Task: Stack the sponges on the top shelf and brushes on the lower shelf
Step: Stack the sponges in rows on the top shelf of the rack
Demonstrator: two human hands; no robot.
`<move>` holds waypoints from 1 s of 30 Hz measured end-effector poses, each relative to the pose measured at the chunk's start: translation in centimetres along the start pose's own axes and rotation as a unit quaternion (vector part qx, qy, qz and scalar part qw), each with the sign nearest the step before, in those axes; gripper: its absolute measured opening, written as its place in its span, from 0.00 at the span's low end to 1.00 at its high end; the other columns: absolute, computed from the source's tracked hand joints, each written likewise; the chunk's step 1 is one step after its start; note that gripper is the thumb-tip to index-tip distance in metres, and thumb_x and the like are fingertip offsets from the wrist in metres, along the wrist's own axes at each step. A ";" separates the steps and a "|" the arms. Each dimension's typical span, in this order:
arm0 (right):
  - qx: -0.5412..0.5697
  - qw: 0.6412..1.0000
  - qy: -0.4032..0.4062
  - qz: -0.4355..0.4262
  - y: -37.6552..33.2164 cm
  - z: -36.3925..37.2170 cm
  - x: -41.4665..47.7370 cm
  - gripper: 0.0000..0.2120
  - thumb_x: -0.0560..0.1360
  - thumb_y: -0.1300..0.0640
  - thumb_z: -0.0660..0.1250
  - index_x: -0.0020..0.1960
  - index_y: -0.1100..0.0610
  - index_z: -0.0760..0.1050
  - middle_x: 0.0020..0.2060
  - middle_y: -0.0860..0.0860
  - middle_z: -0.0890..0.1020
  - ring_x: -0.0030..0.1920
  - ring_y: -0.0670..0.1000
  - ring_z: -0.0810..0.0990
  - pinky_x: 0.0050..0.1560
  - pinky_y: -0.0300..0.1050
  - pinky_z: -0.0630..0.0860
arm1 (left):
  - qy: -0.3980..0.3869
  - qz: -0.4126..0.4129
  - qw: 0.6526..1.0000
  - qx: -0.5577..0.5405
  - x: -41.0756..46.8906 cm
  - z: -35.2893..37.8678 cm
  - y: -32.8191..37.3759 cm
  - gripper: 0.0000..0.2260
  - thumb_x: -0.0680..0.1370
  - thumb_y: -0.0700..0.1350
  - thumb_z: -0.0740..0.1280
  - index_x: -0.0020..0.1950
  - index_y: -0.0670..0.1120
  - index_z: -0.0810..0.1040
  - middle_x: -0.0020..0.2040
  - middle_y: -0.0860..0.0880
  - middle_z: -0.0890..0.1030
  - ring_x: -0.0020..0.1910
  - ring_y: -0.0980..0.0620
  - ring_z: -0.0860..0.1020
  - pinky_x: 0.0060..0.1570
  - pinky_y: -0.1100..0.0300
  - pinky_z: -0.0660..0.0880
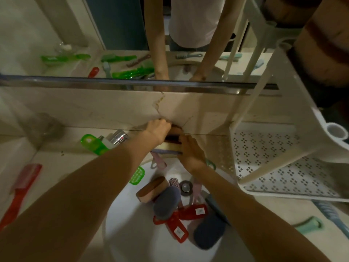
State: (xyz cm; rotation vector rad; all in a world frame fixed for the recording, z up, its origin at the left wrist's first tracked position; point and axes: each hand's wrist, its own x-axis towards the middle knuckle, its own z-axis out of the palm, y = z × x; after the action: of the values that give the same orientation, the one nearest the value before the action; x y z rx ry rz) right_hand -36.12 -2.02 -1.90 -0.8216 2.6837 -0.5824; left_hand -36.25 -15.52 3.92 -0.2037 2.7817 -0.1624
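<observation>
At the back of the sink, against the wall, my left hand (158, 130) and my right hand (191, 150) grip a small stack of sponges (173, 139) from either side; its layers look brown, dark and cream. A lavender brush (166, 152) lies just beneath the stack. In the white sink (124, 214) lie a brown sponge (152, 190), a grey-blue sponge (166, 202), a dark blue sponge (209, 231), two red brushes (179, 224), a pink brush (196, 190) and a green brush (137, 175). The white perforated rack (273, 159) stands at the right, its upper shelf (294, 103) tilted toward me.
A chrome faucet (118, 138) and a green brush (92, 143) sit left of my hands. A red brush (20, 188) lies on the left counter. Teal (309, 225) and blue (332, 214) brushes lie under the rack's front edge. A mirror above reflects more brushes.
</observation>
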 end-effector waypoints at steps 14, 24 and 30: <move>0.186 0.958 0.216 0.033 -1.9 -7.0 -8.2 0.21 0.73 0.58 0.66 0.63 0.58 0.64 0.57 0.57 0.77 0.51 0.60 0.79 0.45 0.49 0.75 | 0.241 -0.192 0.890 -0.337 -10.7 -7.2 1.6 0.21 0.75 0.42 0.64 0.65 0.41 0.64 0.63 0.38 0.71 0.59 0.37 0.73 0.48 0.50 0.69; 0.076 0.899 0.419 -0.097 -7.6 -17.3 -14.3 0.22 0.67 0.61 0.72 0.60 0.61 0.74 0.52 0.60 0.77 0.41 0.59 0.81 0.33 0.50 0.77 | 0.465 -0.102 0.650 -0.592 -20.4 -14.2 2.9 0.15 0.72 0.35 0.66 0.51 0.49 0.66 0.52 0.50 0.74 0.52 0.46 0.78 0.47 0.48 0.80; 0.066 0.839 0.522 -0.142 -9.3 -24.8 -16.2 0.21 0.64 0.62 0.70 0.57 0.62 0.76 0.48 0.60 0.78 0.39 0.57 0.80 0.30 0.45 0.77 | 0.493 0.003 0.550 -0.674 -23.1 -20.4 4.3 0.04 0.70 0.47 0.60 0.42 0.55 0.66 0.43 0.52 0.74 0.45 0.44 0.77 0.42 0.46 0.79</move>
State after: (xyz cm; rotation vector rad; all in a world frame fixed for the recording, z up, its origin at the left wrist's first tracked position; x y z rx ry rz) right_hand -27.87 7.66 26.39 -1.0830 3.3680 -1.6844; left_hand -22.36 -5.76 30.02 -0.5638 2.9829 2.6736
